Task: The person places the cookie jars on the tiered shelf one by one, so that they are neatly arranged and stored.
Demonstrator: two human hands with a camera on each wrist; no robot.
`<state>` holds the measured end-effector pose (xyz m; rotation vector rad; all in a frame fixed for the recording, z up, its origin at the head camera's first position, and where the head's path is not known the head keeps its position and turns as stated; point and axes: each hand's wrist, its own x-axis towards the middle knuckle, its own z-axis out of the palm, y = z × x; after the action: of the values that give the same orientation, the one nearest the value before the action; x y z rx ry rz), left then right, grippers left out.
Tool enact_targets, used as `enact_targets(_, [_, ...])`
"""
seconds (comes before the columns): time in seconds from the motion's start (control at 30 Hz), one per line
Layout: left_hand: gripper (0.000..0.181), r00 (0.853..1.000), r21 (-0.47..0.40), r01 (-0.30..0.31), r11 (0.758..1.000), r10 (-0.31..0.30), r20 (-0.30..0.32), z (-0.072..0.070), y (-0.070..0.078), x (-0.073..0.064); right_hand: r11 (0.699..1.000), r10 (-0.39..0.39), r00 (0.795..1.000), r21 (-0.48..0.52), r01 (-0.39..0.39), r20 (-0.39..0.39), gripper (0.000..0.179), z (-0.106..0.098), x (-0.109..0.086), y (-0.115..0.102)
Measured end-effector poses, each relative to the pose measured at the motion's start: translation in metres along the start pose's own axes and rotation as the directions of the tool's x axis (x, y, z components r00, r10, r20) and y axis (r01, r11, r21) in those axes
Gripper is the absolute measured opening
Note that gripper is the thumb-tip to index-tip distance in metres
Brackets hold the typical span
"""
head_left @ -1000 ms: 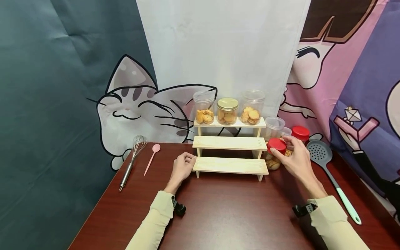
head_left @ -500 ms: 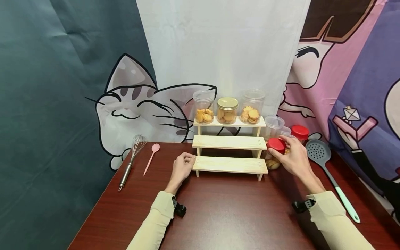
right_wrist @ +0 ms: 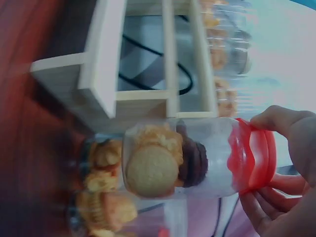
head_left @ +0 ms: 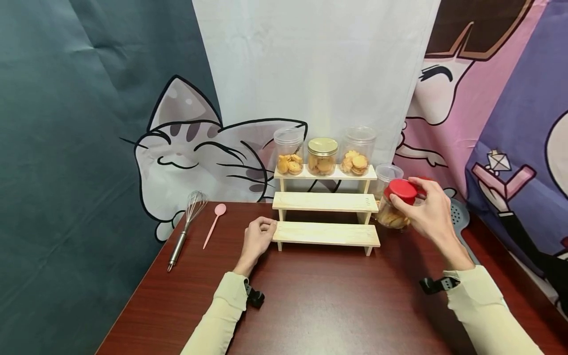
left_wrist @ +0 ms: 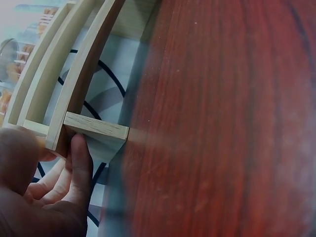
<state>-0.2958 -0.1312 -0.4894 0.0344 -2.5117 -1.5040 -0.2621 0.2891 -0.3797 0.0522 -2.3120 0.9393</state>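
A three-tier wooden display stand point(head_left: 326, 232) stands on the table. My left hand point(head_left: 256, 241) pinches the left end of its lowest shelf point(left_wrist: 81, 74), thumb on the board and a finger under it. My right hand point(head_left: 428, 209) grips the red lid point(right_wrist: 254, 157) of a clear cookie jar point(head_left: 392, 216), held beside the stand's right end. Inside the jar are a pale round cookie point(right_wrist: 151, 170) and a dark one point(right_wrist: 195, 163). On the top tier stand a clear jar point(head_left: 289, 153), a gold-lidded jar point(head_left: 322, 158) and another clear jar point(head_left: 357, 153), all with cookies.
More jars, including a clear one point(head_left: 388, 173), stand right of the stand, partly behind the held jar. A slotted turner point(head_left: 459, 215) lies at the right, half hidden by my arm. A whisk point(head_left: 182, 241) and a pink spoon point(head_left: 215, 225) lie at the left.
My right hand has lifted the red-lidded jar up and slightly right from its place beside the stand. My left hand stays at the lowest shelf.
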Motion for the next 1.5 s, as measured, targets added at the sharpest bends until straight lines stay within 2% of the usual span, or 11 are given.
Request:
enact_targets(0.13, [0.017, 1.0, 0.004, 0.003, 1.0, -0.003, -0.004, 0.002, -0.001, 0.0, 0.999, -0.01, 0.997, 0.032, 0.013, -0.083, 0.06, -0.006, 0.009, -0.011])
enact_targets(0.27, [0.017, 1.0, -0.006, 0.001, 1.0, -0.001, 0.005, 0.003, -0.001, 0.001, 0.996, -0.049, 0.986, 0.065, 0.06, -0.156, 0.056, -0.01, 0.021, -0.022])
enact_targets(0.43, [0.017, 1.0, -0.007, 0.005, 1.0, -0.005, 0.012, 0.001, -0.001, 0.001, 0.991, -0.071, 0.983, 0.097, 0.089, -0.172, 0.054, -0.01, 0.034, -0.037])
enact_targets(0.63, [0.018, 1.0, -0.016, 0.001, 1.0, -0.001, 0.02, -0.002, 0.0, 0.001, 0.99, -0.068, 0.992, 0.118, 0.08, -0.107, 0.054, 0.002, 0.038, -0.058])
enact_targets(0.83, [0.019, 1.0, -0.027, 0.014, 1.0, -0.013, 0.025, -0.001, -0.002, -0.001, 0.98, -0.107, 0.994, 0.168, 0.109, -0.025, 0.055, 0.028, 0.035, -0.079])
enact_targets(1.07, [0.019, 1.0, -0.042, 0.015, 0.999, -0.014, 0.02, 0.0, -0.003, 0.0, 0.958, -0.179, 0.982, 0.239, 0.16, 0.061, 0.057, 0.064, 0.035, -0.103])
enact_targets(1.3, [0.019, 1.0, -0.052, 0.017, 0.998, -0.015, 0.025, 0.001, -0.004, 0.0, 0.95, -0.221, 0.968, 0.252, 0.185, 0.121, 0.059, 0.098, 0.034, -0.128])
enact_targets(1.5, [0.019, 1.0, -0.059, 0.02, 0.998, -0.018, 0.025, -0.001, -0.004, 0.0, 0.948, -0.214, 0.962, 0.275, 0.162, 0.172, 0.061, 0.118, 0.036, -0.143])
